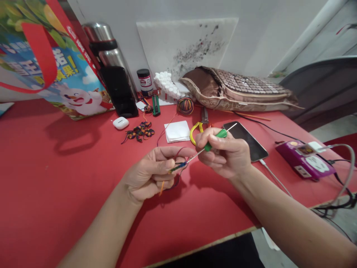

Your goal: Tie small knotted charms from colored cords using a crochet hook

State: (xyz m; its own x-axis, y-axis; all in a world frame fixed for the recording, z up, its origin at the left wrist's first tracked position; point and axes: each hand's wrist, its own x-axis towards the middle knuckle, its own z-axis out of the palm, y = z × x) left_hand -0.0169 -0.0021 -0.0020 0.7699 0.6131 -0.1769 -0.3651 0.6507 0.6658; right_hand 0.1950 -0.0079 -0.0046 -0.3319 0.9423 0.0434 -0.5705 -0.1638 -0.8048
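Head view: right grip [225, 152] holds a green-handled hook [216, 140], left grip [152, 168] pinches dark yarn [179, 166], partly hiding it.

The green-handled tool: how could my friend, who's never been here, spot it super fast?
Find the big red table, then the right hand above it. It holds the green-handled tool, one tip pointing toward the yarn in the left hand. Unlike the other green tool farther back, this has thin metal sticking out both ends.

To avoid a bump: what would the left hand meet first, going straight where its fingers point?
Probably the right hand, holding the green-handled tool, just beyond the left hand; exact depth is unclear.
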